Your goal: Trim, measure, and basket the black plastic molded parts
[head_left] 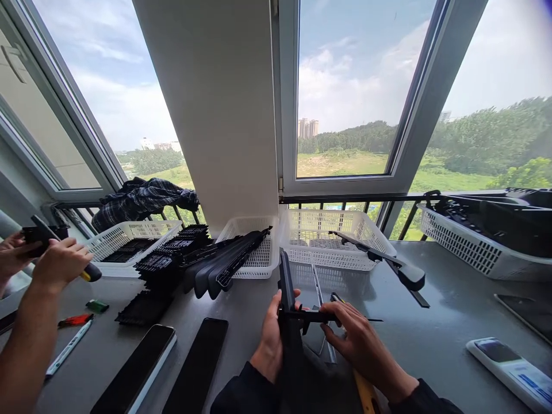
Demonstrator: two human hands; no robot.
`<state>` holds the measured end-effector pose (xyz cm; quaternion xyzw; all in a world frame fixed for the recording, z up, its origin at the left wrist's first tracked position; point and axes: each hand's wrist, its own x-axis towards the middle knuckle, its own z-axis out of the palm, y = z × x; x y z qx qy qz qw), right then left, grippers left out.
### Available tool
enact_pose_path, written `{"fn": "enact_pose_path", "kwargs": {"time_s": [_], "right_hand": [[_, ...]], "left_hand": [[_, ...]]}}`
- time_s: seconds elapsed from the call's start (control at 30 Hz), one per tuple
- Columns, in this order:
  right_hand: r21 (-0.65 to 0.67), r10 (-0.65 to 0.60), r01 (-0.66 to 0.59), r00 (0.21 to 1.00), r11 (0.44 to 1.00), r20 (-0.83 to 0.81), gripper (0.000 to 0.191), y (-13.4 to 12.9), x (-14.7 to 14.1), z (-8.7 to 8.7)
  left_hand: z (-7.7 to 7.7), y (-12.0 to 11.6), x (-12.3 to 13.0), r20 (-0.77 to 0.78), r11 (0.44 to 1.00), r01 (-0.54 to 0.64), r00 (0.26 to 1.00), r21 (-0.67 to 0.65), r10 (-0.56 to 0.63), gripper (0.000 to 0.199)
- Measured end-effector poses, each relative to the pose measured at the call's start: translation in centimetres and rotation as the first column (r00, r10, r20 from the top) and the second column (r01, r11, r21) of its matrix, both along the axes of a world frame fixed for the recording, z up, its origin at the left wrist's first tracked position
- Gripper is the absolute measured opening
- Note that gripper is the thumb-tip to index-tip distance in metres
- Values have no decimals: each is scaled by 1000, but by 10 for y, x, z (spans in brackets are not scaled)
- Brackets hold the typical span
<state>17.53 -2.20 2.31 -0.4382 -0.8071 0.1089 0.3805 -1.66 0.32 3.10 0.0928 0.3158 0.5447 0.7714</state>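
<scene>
My left hand (269, 340) is closed around a long black plastic part (286, 280), held upright near the table's front edge. My right hand (361, 339) pinches a black caliper (314, 315) lying crosswise at the part; its thin rod sticks out to the right past my fingers. Whether the jaws touch the part on both sides, I cannot tell. Beneath my right forearm shows a yellow handle (366, 392), partly hidden. A narrow metal strip (318, 286) lies on the table behind my hands.
White baskets (330, 259) line the window side, one with a long black part (383, 260) across its rim. Black trim pieces (215, 270) are piled left of centre. Phones (196, 368) lie in front; a white device (509, 368) sits right. At left, a co-worker's hand (64, 261) grips a yellow-and-black tool.
</scene>
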Motion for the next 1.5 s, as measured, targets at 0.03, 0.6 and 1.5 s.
{"fn": "enact_pose_path", "kwargs": {"time_s": [0.03, 0.6, 1.5], "right_hand": [[-14, 8, -8, 1000, 1000, -2, 17, 0, 1, 0], [-47, 76, -74, 996, 996, 52, 34, -2, -3, 3], [-105, 74, -58, 985, 993, 154, 28, 2, 2, 1]], "left_hand": [[-1, 0, 0, 3, 1000, 4, 1000, 3, -4, 38], [-14, 2, -3, -47, 998, 66, 997, -10, -67, 40], [-15, 1, -3, -33, 998, 67, 997, -19, -68, 38]]}}
